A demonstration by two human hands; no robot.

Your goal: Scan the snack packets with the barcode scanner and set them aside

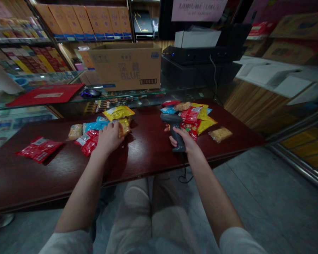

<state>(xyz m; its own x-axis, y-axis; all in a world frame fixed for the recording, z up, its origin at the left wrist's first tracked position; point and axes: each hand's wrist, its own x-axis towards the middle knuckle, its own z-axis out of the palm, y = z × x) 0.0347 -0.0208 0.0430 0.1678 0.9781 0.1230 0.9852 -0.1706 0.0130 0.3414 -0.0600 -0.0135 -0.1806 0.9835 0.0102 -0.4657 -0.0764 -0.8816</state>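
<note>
My right hand (184, 138) is wrapped around the grip of a dark barcode scanner (172, 120), held over the table with its head pointing left. My left hand (110, 135) reaches into the left group of snack packets, its fingers curled against a yellow, partly clear snack packet (125, 126). Around that hand lie a bright yellow bag (119, 112), a blue packet (93, 126), a red bag (87, 141) and a small clear-wrapped snack (75, 132). Behind the scanner is a second group with a red bag (190, 115) and a yellow bag (207, 124).
A red bag (39, 148) lies apart at the left of the dark wooden table (145, 155), and a wrapped biscuit (220, 134) at the right. Beyond stand a glass counter, a cardboard box (127, 67) and a mouse (90, 92). The scanner's cable (184, 169) hangs past the front edge.
</note>
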